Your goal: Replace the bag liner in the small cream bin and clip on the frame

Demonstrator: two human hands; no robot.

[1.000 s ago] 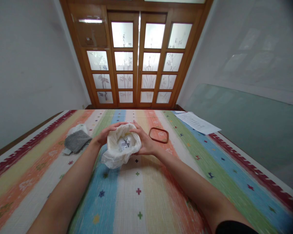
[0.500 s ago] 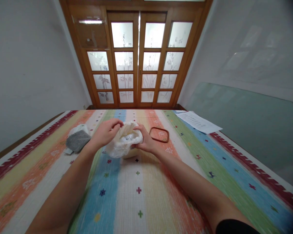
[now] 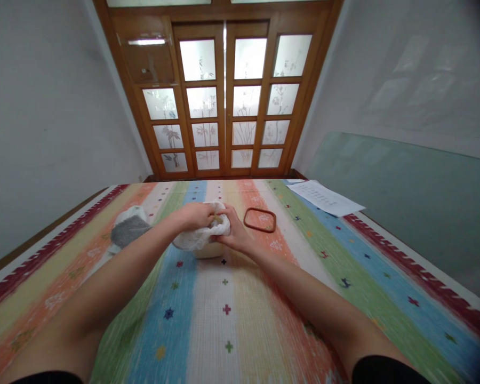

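A thin white plastic bag [image 3: 192,239] is bunched over a small cream container [image 3: 208,250] that stands on the table. The bag's crumpled mouth faces up and toward me. My right hand [image 3: 235,230] grips the bag's edge at the right side, thumb at the rim and fingers around the outside. Over the mouth from the left, my left hand [image 3: 200,215] dips its bent fingers into the bag. The fingertips are hidden there, so I cannot see whether they hold anything. A brown rounded-rectangular ring [image 3: 260,220] lies flat just right of my right hand.
A grey and white cloth-like bundle [image 3: 130,228] lies at the left, partly behind my left forearm. Printed paper sheets [image 3: 326,198] rest at the far right edge. A striped tablecloth [image 3: 224,330] covers the table. Beyond stand wooden doors [image 3: 226,101] with glass panes.
My left hand has moved right and its fingers have gone into the bag's mouth. The bag's far side is pulled inward, and more of the cream container shows below. My right hand keeps its hold.
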